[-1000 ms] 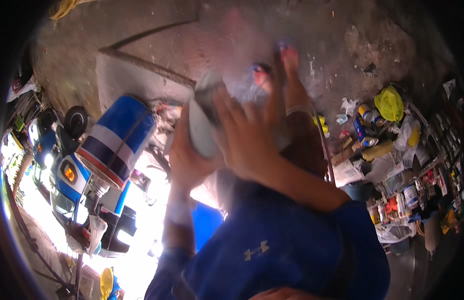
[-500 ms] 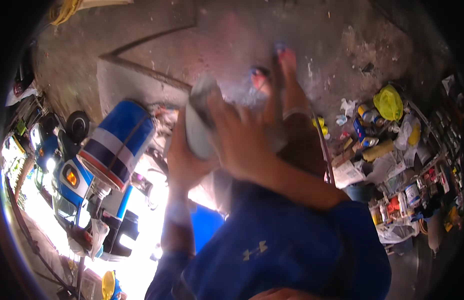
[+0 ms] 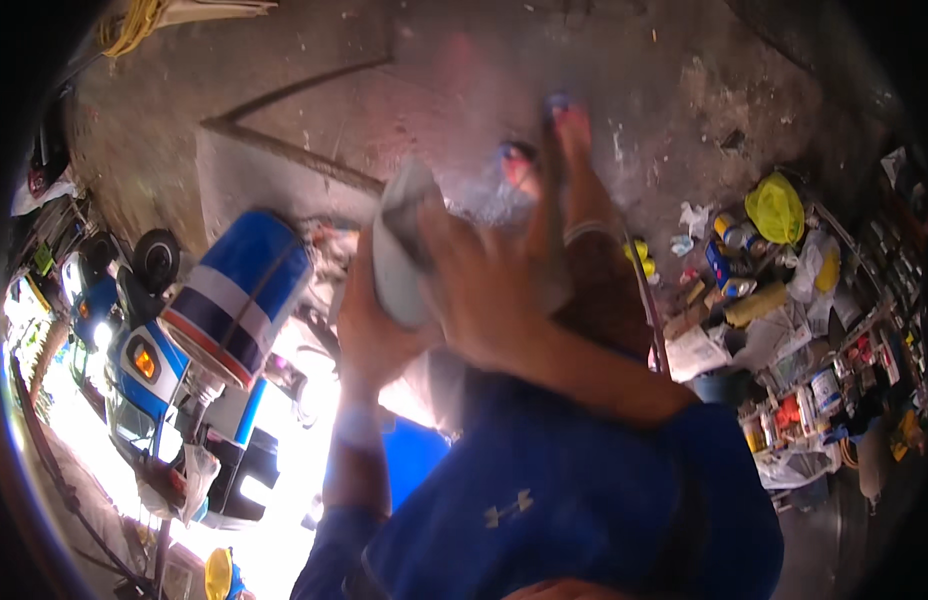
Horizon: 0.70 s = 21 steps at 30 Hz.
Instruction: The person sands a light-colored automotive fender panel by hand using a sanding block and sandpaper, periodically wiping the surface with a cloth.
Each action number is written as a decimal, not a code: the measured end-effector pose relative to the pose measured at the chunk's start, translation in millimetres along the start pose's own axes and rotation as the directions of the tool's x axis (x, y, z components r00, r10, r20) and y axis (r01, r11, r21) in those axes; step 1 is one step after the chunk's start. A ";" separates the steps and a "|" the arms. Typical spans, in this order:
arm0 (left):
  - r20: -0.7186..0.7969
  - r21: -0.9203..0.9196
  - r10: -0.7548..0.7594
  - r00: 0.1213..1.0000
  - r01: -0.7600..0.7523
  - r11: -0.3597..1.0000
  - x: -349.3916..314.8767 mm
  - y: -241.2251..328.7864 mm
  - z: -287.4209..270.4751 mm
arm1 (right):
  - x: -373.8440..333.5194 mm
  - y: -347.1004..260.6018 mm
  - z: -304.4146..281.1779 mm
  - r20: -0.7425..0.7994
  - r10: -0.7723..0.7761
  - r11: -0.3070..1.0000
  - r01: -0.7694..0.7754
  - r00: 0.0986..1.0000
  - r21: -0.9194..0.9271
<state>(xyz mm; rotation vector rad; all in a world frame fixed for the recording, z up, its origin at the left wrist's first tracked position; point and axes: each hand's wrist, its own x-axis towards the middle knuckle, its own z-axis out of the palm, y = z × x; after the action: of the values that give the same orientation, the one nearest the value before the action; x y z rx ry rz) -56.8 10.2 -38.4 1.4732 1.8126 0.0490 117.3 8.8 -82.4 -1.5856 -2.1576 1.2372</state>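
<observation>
A curved light-grey piece with a tapered upper end (image 3: 397,265) is held up in front of my body; I cannot make out exactly what part it is. My left hand (image 3: 369,330) wraps round its left side and lower end, the thumb reaching below it. On the other side my right hand (image 3: 484,285) lies against the piece, its fingers curled onto the surface and blurred. Whether something small or thin sits under the right fingers is hidden. My legs and feet in sandals (image 3: 524,165) show beyond the hands on the floor.
A blue, white and red striped cylinder (image 3: 249,290) stands close to my left. Behind it are a blue-and-white motorcycle (image 3: 149,365) and a small wheel (image 3: 156,257). At right, a cluttered shelf holds cans (image 3: 824,390), with a yellow bag (image 3: 777,207) and litter nearby.
The grey piece and both hands have shifted only slightly, a little lower in the picture. My right fingers have moved a little against the piece; both hands stay on it.
</observation>
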 end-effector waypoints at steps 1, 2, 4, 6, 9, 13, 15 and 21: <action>0.007 -0.025 0.019 1.000 -0.019 1.000 -3.3 -2.4 0.2 | -16.0 -7.4 -2.3 -0.027 -0.046 0.998 0.047 0.999 0.039; 0.014 -0.051 0.038 0.999 -0.037 0.998 -1.9 -3.8 0.3 | -7.9 -0.8 4.2 -0.037 -0.048 0.998 0.049 0.998 0.035; 0.009 0.006 0.029 1.000 -0.029 1.000 -4.8 3.3 1.0 | 7.6 9.9 8.6 -0.036 -0.023 0.999 0.024 0.999 0.026; 0.023 0.021 -0.001 1.000 0.001 1.000 -4.5 6.0 -1.2 | 11.8 7.3 -3.0 -0.080 0.007 0.998 -0.002 0.997 0.056; 0.016 -0.026 0.067 0.998 -0.067 0.997 -3.3 -3.8 -0.3 | -11.5 -12.5 -16.0 0.008 -0.011 0.999 0.010 1.000 0.041; -0.027 0.025 0.069 0.997 -0.069 0.997 4.8 -0.4 3.1 | 23.4 1.0 -6.3 0.018 0.042 0.999 -0.041 0.999 -0.029; -0.006 -0.002 0.053 0.999 -0.053 0.999 -5.4 -1.2 2.7 | -5.9 -15.7 -11.5 0.044 0.021 0.999 -0.020 0.999 -0.028; -0.031 0.012 0.044 0.999 -0.043 0.999 -2.4 2.3 4.6 | 17.8 -9.4 -4.6 -0.013 0.041 0.998 -0.042 0.999 -0.042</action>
<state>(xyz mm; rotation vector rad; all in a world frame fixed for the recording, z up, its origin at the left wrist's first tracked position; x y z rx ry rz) -52.3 6.9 -39.2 1.5273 1.8079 0.0842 106.1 25.7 -78.3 -1.6581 -2.1688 1.1982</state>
